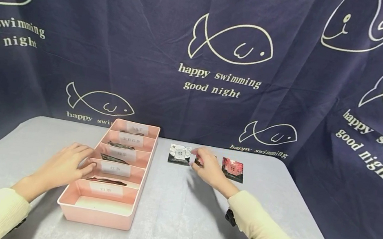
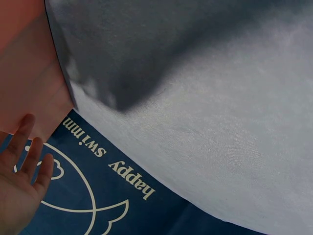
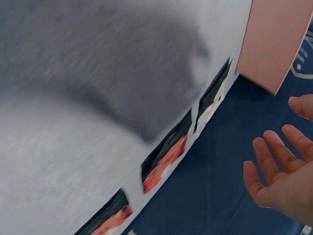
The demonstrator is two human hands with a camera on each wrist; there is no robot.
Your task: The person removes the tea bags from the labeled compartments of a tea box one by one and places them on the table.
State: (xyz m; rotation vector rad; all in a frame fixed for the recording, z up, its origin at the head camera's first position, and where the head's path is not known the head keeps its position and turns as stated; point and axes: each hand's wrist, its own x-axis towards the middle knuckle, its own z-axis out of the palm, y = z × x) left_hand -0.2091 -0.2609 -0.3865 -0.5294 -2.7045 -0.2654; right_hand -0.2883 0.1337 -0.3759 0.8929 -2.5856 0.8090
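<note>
My left hand [image 1: 66, 165] is at the left rim of a pink divided box [image 1: 96, 217], its fingers loosely bent over the edge near the middle compartments and gripping nothing. In the left wrist view its fingers [image 2: 43, 174] are spread beside the box wall. My right hand [image 1: 212, 171] hovers over the row of flat tea sachets, fingers relaxed with nothing between them. It partly hides the middle red-and-black sachet [image 1: 199, 160]. Left of its fingertips lies a white-and-black sachet [image 1: 180, 155]; to its right lies another red-and-black sachet [image 1: 232, 169].
Paper labels mark the compartments of the box. Sachets stand in several of them, among them a red one [image 1: 108, 181] and a dark green one [image 1: 115, 159]. A dark blue curtain [image 1: 166, 91] with fish drawings encloses the grey tabletop [image 1: 175, 224] behind and at the sides.
</note>
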